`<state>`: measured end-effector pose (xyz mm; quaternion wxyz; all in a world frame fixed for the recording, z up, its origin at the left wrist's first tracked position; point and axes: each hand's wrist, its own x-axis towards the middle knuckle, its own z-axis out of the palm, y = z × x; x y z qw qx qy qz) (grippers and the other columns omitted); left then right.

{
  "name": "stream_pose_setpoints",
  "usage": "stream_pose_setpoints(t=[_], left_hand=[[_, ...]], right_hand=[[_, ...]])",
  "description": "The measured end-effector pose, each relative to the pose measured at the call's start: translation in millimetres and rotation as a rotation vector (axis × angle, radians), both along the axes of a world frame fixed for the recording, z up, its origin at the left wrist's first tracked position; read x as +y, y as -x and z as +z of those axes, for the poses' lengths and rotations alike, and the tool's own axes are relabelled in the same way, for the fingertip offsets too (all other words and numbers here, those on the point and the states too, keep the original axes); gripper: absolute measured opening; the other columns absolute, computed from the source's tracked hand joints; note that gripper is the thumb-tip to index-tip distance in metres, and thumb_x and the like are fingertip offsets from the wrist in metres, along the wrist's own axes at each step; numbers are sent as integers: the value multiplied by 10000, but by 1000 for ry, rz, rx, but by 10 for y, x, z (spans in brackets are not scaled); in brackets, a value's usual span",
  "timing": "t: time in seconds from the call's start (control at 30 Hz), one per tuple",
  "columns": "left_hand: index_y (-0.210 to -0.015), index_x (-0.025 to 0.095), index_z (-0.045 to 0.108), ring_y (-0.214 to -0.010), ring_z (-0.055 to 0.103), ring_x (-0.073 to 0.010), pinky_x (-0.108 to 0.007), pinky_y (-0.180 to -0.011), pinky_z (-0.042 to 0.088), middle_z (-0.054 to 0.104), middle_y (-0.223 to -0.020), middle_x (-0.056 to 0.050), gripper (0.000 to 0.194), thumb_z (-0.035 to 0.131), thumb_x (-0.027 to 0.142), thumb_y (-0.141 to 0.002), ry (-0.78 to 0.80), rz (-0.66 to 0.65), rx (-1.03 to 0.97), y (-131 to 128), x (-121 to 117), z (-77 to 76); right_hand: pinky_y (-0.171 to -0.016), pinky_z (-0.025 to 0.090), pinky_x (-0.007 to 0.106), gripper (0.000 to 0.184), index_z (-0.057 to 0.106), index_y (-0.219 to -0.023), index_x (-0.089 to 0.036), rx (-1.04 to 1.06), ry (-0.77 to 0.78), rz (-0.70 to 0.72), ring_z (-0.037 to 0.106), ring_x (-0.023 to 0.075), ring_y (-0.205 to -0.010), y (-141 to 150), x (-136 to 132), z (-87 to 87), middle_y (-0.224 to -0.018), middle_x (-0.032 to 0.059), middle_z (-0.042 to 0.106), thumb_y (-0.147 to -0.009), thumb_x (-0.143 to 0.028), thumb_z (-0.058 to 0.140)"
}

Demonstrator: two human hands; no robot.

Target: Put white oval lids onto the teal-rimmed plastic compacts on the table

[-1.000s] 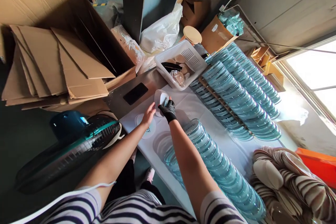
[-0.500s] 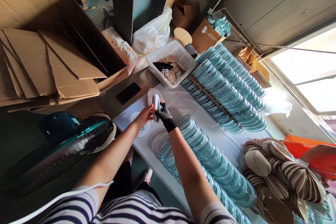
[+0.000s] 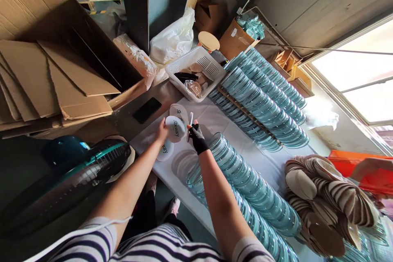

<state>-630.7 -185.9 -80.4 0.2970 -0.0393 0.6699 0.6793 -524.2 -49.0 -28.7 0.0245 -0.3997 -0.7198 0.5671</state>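
My left hand (image 3: 161, 132) pinches the edge of a white round disc (image 3: 175, 129) with dark lettering, its printed face turned up to me. Just to the right, my right hand (image 3: 196, 135), in a black fingerless glove, grips one or more thin white discs (image 3: 190, 123) seen edge-on. How many it holds I cannot tell. Behind the held disc lies a printed white disc (image 3: 178, 110) on the white-covered table (image 3: 202, 114). Another printed disc (image 3: 166, 150) lies below my left hand, partly covered by it.
Long rows of stacked clear glass-like discs (image 3: 245, 172) lie near my right forearm, with more rows (image 3: 254, 102) beyond. A white basket (image 3: 219, 74), a dark phone (image 3: 147, 109), a fan (image 3: 101, 168), brown discs (image 3: 301, 184) and a cardboard box (image 3: 129, 94) surround them. Someone's arm (image 3: 373, 170) shows at right.
My hands were together around a small stack of discs. Now they are apart: the left has one disc turned face-up, the right keeps a thin part edge-on.
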Motion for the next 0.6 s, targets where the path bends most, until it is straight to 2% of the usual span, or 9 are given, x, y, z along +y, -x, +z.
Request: stream_pose_setpoints(t=[0.07,0.1,0.13,0.2,0.3,0.37,0.47,0.53,0.6], left_hand=[[-1303,135,555,-1483,286,-314,-452,-1214,247,427,-1530,-185,629,715,326,-725,61,8,104,-28,-5,83],[-1307,142,560,-1503,237,-306,-430,-1231,204,372,-1570,-172,652,736,354,-716,31,-14,106,-73,0,164],[-1302,152,573,-1497,255,-307,-419,-1229,215,378,-1570,-161,660,743,403,-715,-46,-58,63,-134,9,265],[-1250,150,621,-1400,429,-334,-434,-1173,335,534,-1449,-169,674,740,519,-699,-241,-139,-102,-273,24,499],[-1101,131,693,-1185,615,-349,-440,-1025,490,712,-1157,-160,653,799,540,-604,-402,-112,-312,-420,-12,821],[-1004,136,714,-1076,666,-338,-426,-932,540,742,-1032,-144,568,820,497,-580,-402,-100,-338,-468,-83,977],[-945,132,706,-927,704,-329,-415,-795,575,750,-912,-134,524,812,488,-575,-357,-200,-331,-584,-193,1155],[-971,133,692,-861,708,-314,-395,-728,577,746,-875,-117,549,801,497,-575,-208,-211,-245,-745,-242,1274],[-1012,150,678,-876,703,-295,-379,-723,576,740,-906,-100,532,768,511,-632,-53,-191,-99,-952,-279,1403]], right_hand=[[-1014,484,337,864,159,-1582,-177,24,-54,2,529,190,-1282,-19,-11,64,-1463,132,479,-852,-462,522],[-1050,457,359,900,196,-1571,-163,18,-120,16,498,208,-1316,-24,-41,114,-1480,147,457,-811,-454,579],[-1078,431,386,944,242,-1556,-146,-1,-215,45,473,235,-1338,-30,-87,177,-1487,165,443,-758,-453,641],[-1120,379,445,1023,335,-1516,-115,-41,-456,156,436,297,-1358,-56,-203,342,-1493,199,419,-642,-456,741],[-1138,335,502,1020,408,-1480,-108,-13,-727,294,426,348,-1345,-180,-337,648,-1491,211,416,-599,-467,774],[-1135,342,482,932,389,-1484,-95,70,-698,212,440,323,-1334,-337,-374,830,-1485,207,424,-705,-501,700],[-1016,457,405,644,491,-1356,-74,145,-424,32,554,256,-1169,-669,-478,1003,-1314,190,563,-893,-522,472],[-855,513,356,499,574,-1177,-89,108,-298,-19,591,219,-949,-914,-639,1053,-1066,144,638,-913,-494,446],[-765,503,314,411,574,-1125,-107,49,-314,-83,545,178,-813,-1135,-814,1071,-920,92,610,-874,-432,545]])
